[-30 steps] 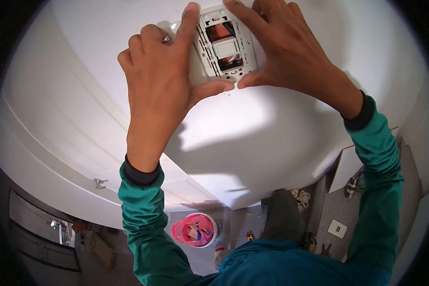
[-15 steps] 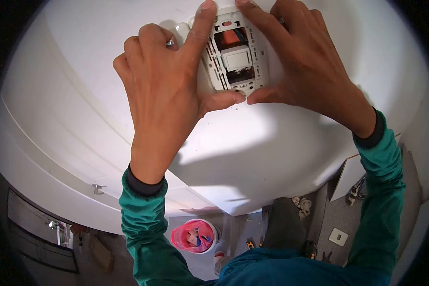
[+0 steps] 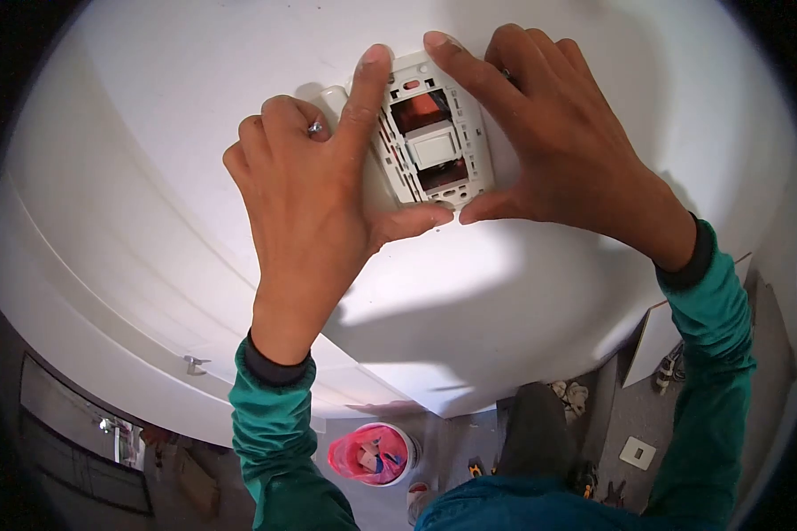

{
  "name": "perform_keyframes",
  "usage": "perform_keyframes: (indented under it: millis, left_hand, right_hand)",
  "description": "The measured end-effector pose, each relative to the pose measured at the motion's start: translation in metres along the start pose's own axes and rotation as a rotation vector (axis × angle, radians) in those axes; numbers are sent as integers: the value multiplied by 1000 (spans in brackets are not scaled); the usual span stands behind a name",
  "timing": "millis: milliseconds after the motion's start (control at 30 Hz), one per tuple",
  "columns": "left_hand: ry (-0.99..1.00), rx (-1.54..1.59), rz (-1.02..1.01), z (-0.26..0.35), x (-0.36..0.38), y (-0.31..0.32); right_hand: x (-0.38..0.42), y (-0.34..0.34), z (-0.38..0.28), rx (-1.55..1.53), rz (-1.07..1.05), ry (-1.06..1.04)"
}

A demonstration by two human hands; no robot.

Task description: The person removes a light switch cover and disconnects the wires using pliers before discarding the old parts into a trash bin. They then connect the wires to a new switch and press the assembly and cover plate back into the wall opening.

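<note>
A white wall switch frame (image 3: 471,142) lies against the white wall, tilted in this view, with a single switch module (image 3: 434,149) in its middle. Dark openings above and below the module show reddish stuff inside. My left hand (image 3: 305,199) grips the frame's left side, forefinger at the top corner and thumb along the bottom edge. Its other fingers are curled, with a small shiny metal piece (image 3: 316,128) among them. On the opposite side, my right hand (image 3: 567,146) holds the frame likewise, both thumb tips nearly meeting. Another white plate (image 3: 334,100) is partly hidden behind my left hand.
Below stands a white bucket (image 3: 411,442) lined with a pink bag (image 3: 350,451) holding scraps. On the floor at right lie a square cover plate (image 3: 638,453) and pliers (image 3: 613,496). A white board (image 3: 653,345) leans beside a cable (image 3: 669,370). A door handle (image 3: 195,365) sticks out at left.
The frame, both hands and the floor things appear lower in view. Both hands keep the same hold on the frame.
</note>
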State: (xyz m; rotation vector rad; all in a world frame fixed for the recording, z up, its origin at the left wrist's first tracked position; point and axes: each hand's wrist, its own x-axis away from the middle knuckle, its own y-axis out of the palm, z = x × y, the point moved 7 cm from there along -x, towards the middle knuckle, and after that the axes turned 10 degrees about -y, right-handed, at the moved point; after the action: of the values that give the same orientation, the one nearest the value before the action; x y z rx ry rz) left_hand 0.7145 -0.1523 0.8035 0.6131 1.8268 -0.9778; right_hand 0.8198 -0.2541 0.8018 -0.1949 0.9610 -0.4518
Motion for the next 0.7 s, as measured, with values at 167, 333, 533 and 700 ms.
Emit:
perform_keyframes:
  millis: [167,333,533,700]
  left_hand:
    - [16,-18,27,0,1,0]
    - [15,-59,17,0,0,0]
    - [4,-64,39,0,1,-1]
    - [-3,-43,18,-1,1,1]
  right_hand:
    - [1,4,0,0,-24,12]
    - [1,3,0,21,-41,15]
    - [2,2,-3,26,-36,0]
    - [0,2,-4,4,-46,7]
